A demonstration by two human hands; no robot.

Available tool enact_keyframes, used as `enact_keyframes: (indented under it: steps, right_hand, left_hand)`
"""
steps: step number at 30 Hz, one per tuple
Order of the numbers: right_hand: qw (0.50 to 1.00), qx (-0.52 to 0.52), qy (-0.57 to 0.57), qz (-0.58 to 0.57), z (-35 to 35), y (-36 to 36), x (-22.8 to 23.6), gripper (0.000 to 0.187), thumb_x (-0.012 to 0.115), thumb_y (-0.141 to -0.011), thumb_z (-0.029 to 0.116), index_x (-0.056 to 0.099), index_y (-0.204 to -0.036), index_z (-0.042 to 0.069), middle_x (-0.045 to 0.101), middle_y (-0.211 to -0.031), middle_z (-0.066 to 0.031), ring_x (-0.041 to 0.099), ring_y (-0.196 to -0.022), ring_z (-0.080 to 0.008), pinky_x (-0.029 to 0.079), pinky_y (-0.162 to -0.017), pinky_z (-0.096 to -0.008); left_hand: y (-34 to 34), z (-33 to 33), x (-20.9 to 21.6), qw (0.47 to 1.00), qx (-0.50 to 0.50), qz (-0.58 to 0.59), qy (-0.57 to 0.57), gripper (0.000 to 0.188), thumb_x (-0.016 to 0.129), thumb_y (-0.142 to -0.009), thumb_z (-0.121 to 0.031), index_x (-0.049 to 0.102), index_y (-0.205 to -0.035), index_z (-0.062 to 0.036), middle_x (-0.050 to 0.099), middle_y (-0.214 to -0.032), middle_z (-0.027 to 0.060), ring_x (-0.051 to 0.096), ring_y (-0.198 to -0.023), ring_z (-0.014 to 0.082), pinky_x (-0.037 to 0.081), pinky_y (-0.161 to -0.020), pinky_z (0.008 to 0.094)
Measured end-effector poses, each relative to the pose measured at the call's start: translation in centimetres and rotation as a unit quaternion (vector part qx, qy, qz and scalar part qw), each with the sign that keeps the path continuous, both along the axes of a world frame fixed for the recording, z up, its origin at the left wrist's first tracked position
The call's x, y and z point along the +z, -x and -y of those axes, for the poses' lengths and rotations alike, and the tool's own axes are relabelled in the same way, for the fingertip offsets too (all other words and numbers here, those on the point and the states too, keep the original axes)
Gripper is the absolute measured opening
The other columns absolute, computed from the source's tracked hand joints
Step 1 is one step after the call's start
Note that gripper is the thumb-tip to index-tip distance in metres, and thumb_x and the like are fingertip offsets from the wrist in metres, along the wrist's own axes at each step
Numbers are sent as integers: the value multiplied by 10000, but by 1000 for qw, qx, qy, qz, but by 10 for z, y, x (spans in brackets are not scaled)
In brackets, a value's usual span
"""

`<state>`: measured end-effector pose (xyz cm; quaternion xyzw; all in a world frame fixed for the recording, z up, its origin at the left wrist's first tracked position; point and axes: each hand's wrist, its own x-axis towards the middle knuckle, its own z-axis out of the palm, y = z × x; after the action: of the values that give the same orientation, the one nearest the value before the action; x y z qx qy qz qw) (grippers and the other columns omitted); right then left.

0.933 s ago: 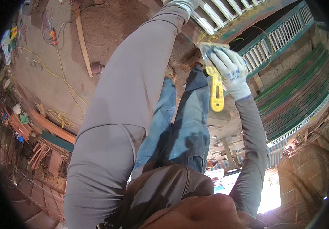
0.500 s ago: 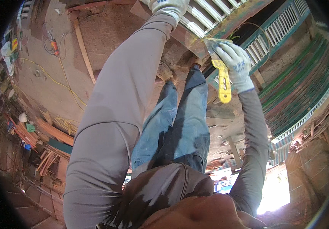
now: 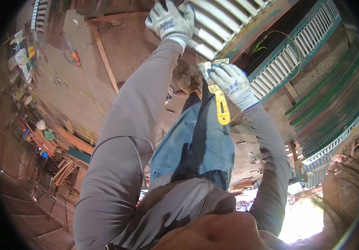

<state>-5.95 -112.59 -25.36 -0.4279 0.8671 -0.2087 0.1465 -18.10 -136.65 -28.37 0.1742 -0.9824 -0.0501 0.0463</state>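
Note:
My right hand [image 3: 233, 83], in a white work glove, grips a scraper near where its blade meets the yellow handle. The scraper's handle [image 3: 222, 109] points down toward me, and its smeared metal blade [image 3: 207, 71] is just off the near corner of a shutter panel. White slats [image 3: 219, 25] fill that panel inside a frame with worn, patchy paint [image 3: 246, 35]. Beside the panel's left edge is my gloved left hand [image 3: 170, 23], its fingers curled over something dark at the picture's top edge. What it holds is mostly cut off.
A second louvred shutter with a green frame [image 3: 294, 52] lies to the right, a thin hoop across it. Beyond it are stacked green slatted panels [image 3: 333, 96]. At left, an orange power tool [image 3: 76, 58], a yellow cord [image 3: 67, 85] and a wooden strip [image 3: 105, 62] lie on the floor.
The scraper in my right hand has moved left and away from the panel's corner. My left hand shows more fully now, and the whole view has shifted slightly.

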Motion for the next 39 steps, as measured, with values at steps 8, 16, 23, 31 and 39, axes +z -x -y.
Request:
enact_keyframes:
  steps: [8,16,23,31,39]
  right_hand:
    - [999,26,44,9,-52,-45,9,345,557,-813,176,642,-1142,114,585,-1240,-55,555,-1152,-257,450,-1003,-409]
    - [999,-28,45,-6,-29,-31,-22,341,586,-788,169,663,-1120,157,611,-1208,-39,569,-1133,-246,466,-992,-424]
    - [992,-122,12,32,-33,-100,-2,344,592,-783,199,649,-1120,163,584,-1271,-41,549,-1174,-262,446,-1010,-433]
    - [956,-283,-70,-21,5,-52,0,358,572,-780,152,652,-1128,178,619,-1222,-20,556,-1173,-236,442,-996,-415]
    - [897,-439,-55,13,79,-138,21,369,552,-818,156,643,-1173,197,643,-1173,-17,602,-1095,-222,473,-963,-366]
  left_hand:
    - [1,2,-7,1000,-4,16,12,731,556,-808,-500,429,-1395,-82,428,-1339,227,420,-1203,401,280,-988,565]
    - [-1,3,-8,1000,-17,18,12,722,536,-837,-479,387,-1418,-77,405,-1364,227,389,-1241,400,260,-1019,571]
    - [4,-2,1,998,1,62,17,729,550,-838,-472,361,-1428,-89,403,-1377,227,408,-1239,399,286,-1011,560]
    - [2,-2,2,999,-1,49,6,729,511,-861,-493,356,-1433,-68,399,-1384,223,396,-1257,382,279,-1029,544]
    - [3,-4,2,999,14,28,-13,699,475,-870,-493,373,-1418,-73,427,-1361,196,415,-1240,356,294,-1014,534]
